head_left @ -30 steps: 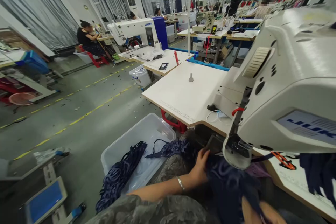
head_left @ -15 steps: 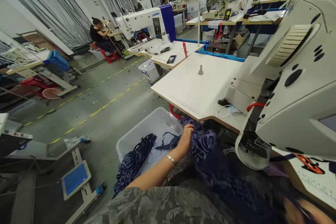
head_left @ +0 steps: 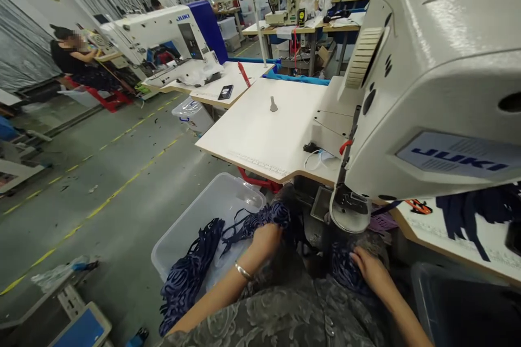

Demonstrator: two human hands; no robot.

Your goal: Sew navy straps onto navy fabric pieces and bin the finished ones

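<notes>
My left hand, with a bangle at its wrist, is closed around a bundle of navy fabric straps over the right edge of a clear plastic bin. Loose strap ends from it trail into the bin. Another navy strap bundle lies in the bin and hangs over its near side. At my lap, below the sewing machine head, my right hand pinches a navy strap bundle. Whether both hands hold one continuous bundle is hidden in the dark between them.
A large sewing machine rises at the right above the white worktable. More navy straps lie on the table at the right, above a dark bin. Across the aisle, a person sits at another machine.
My view has turned right. My right hand has come in from the lower right to my lap. The bundle stretched between my hands has dropped lower, and my left hand is nearer the bin.
</notes>
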